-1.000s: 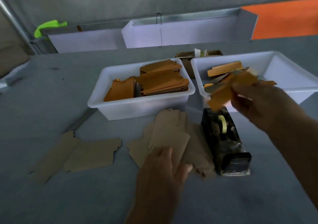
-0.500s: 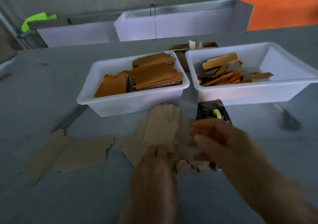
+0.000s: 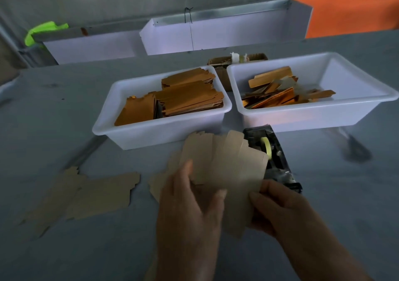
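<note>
While the left hand rests spread fingers on the die-cut cardboard blank, the right hand pinches its right edge beside the tape dispenser.

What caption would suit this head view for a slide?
Right hand pinches a cardboard blank, left hand touching it, beside a tape dispenser.

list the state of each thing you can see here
cardboard blank, unfolded, between both hands
left hand, on the blank, grip unclear
right hand, pinches the blank's edge
left tub, holds stacked orange blanks
right tub, holds loose orange pieces
tape dispenser, loaded with tape
</note>
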`<action>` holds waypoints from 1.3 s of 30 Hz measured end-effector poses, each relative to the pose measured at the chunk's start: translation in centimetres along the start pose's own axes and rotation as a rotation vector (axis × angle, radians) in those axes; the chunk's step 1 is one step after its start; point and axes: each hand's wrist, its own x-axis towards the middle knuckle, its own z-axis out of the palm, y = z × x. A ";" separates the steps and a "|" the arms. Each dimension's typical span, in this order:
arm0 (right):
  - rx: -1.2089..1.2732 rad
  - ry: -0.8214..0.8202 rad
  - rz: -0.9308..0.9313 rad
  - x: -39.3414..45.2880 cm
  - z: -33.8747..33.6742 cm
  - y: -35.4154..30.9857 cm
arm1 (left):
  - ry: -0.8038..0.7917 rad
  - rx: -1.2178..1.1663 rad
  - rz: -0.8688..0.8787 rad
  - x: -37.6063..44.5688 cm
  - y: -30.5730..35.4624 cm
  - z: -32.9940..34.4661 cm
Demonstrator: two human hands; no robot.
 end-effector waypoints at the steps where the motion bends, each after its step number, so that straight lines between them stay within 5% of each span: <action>1: 0.024 -0.013 0.010 -0.1 0.0 -0.1 | -0.104 -0.111 -0.139 0.4 0.0 -0.3; 4: 0.064 -0.027 0.046 -0.4 -0.1 -0.3 | -0.370 -0.458 -0.317 1.2 0.1 -0.7; 9: 0.029 -0.043 0.047 -0.6 -0.2 -0.3 | -0.436 -0.460 -0.280 1.1 0.0 -0.2; 24: -0.256 -0.053 -0.140 -0.8 -0.8 -0.5 | -0.379 -0.358 -0.216 1.5 0.8 0.2; 31: -0.532 0.000 -0.236 -1.8 -1.1 -1.5 | -0.361 -0.329 -0.184 1.5 0.9 1.0; 35: -0.813 0.059 -0.455 -2.8 -0.4 -2.3 | -0.237 -0.259 -0.059 0.2 1.3 2.0; 39: -0.601 0.024 -0.383 -2.7 -0.2 -2.4 | -0.198 -0.271 0.018 -0.8 2.1 2.5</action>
